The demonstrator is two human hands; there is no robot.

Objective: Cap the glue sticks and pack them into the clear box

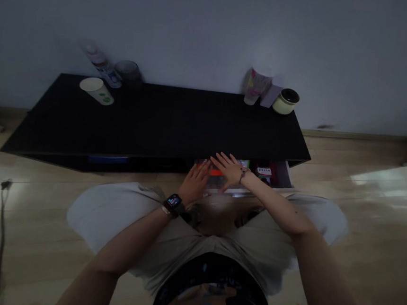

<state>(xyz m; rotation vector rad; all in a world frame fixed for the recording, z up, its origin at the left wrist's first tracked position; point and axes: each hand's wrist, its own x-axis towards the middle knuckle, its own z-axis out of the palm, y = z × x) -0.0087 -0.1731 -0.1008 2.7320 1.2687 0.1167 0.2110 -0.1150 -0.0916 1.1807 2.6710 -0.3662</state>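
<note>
Head cam: you're sitting on the floor, knees out either side, hands up at an open drawer [243, 190] in the low black table [156, 120]. L grip [195, 182] is open, fingers spread and apart, at the drawer's near left corner, w/ a smartwatch [173, 202] on the wrist. R grip [228, 169] is open too, fingers fanned, just right of L grip and over the drawer, w/ a beaded bracelet [242, 176] on the wrist. Neither's clamped on anything; can't tell if either touches the contents.

Drawer sits right under and right of both grips, pulled out toward you. Inside, dim and packed: orange item [216, 172] right under the gap between grips, green item [244, 163] just past R grip's fingers, red-and-white box [264, 172] further right. Rest too dark to tell.

Well beyond the grips, on the table top at the wall: to the left, paper cup [96, 91] w/ green dots, spray bottle [101, 66] and dark glass [128, 72]; to the right, clear printed cup [257, 87], pale card [270, 95] and pale green pot [285, 102]. Wood floor [360, 232] all round; black cable [2, 230] far left of L grip.
</note>
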